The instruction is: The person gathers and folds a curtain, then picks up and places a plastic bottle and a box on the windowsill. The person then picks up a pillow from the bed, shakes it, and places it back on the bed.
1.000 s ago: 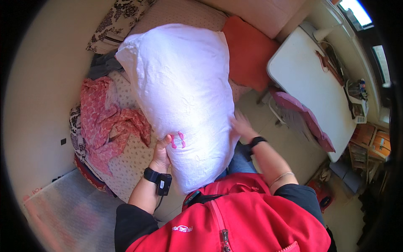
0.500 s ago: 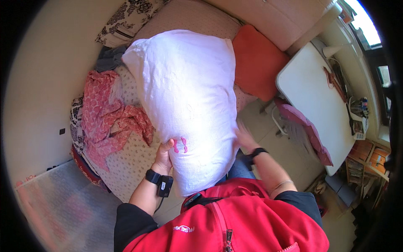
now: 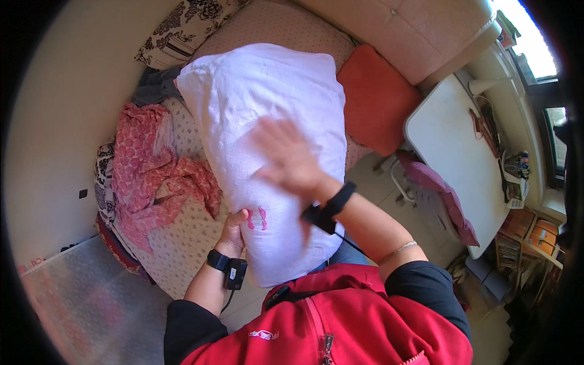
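A big white pillow (image 3: 261,109) with a small pink mark near its lower edge stands upright in front of me, over the bed. My left hand (image 3: 232,234) grips its lower left edge, fingers curled onto the cloth. My right hand (image 3: 286,159) is blurred by motion, flat and with fingers spread, in front of the pillow's middle; whether it touches the cloth I cannot tell. Both wrists wear black bands. My red jacket fills the bottom of the view.
The bed (image 3: 182,243) has a dotted cover, with crumpled pink cloth (image 3: 149,167) on its left, a patterned pillow (image 3: 182,30) and an orange cushion (image 3: 377,100) near the padded headboard. A white table (image 3: 453,152) and a chair with a purple cushion (image 3: 441,194) stand at right.
My right hand has left the pillow's right side and swung across its front face. The pillow has stayed upright, held by my left hand at the same edge.
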`<move>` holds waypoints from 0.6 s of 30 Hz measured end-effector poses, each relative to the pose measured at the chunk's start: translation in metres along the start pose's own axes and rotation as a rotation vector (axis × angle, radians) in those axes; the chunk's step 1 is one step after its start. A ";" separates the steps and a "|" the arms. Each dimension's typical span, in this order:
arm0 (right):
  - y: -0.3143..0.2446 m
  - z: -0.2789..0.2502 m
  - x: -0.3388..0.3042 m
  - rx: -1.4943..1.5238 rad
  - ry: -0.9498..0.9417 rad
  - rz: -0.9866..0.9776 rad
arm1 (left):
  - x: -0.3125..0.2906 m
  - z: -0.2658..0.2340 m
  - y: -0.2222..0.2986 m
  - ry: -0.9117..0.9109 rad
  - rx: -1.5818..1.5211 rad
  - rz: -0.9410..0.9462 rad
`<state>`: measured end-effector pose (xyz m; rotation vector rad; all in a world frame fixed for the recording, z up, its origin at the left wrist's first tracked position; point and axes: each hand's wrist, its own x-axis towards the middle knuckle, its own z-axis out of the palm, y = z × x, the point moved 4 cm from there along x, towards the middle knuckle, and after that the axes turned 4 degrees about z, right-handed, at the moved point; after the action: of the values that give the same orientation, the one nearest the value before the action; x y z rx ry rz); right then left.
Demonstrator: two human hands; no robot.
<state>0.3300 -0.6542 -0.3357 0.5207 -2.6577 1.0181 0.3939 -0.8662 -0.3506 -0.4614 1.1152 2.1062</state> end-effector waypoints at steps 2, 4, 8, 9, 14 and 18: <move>0.078 -0.015 -0.052 0.314 0.063 0.680 | -0.003 -0.011 0.003 0.056 0.045 -0.028; 0.128 -0.001 -0.149 0.410 -0.533 1.151 | -0.004 -0.024 0.006 0.101 0.052 -0.042; 0.146 0.028 -0.287 0.498 -0.329 1.535 | 0.004 -0.045 0.015 0.140 -0.039 -0.036; 0.141 0.043 -0.288 0.770 -0.159 1.483 | 0.006 -0.047 0.018 0.124 0.011 -0.019; 0.115 0.094 -0.189 1.244 -0.026 1.265 | 0.022 -0.058 0.030 0.062 -0.034 -0.010; 0.132 0.069 -0.130 1.207 -0.020 1.130 | 0.051 -0.091 0.045 0.027 0.239 0.050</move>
<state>0.3860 -0.5790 -0.5096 -0.9647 -1.8771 2.8363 0.3249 -0.9378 -0.4060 -0.3524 1.3867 1.9806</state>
